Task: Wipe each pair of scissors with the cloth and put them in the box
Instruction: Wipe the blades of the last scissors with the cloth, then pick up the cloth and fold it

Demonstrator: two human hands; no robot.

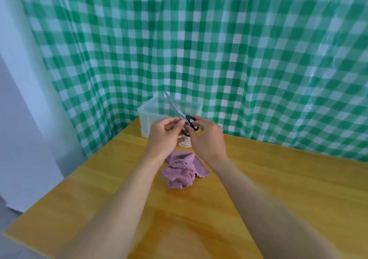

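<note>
- The scissors (179, 112) sit at the centre of the frame, just in front of the clear box (148, 117), blades shut and pointing to the upper left.
- The left hand (165, 137) pinches them near the pivot and the right hand (207, 139) grips the black handles, probably to steady them for lowering into the box.
- The purple cloth (183, 171) lies crumpled on the desk (278, 179) below the hands, held by neither.
- The box is open-topped; the hands hide part of it, so its contents cannot be told.

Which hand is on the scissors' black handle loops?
The right hand holds the black loops of the scissors. The left hand instead pinches them near the pivot, at the base of the blades, which point up and away.
</note>
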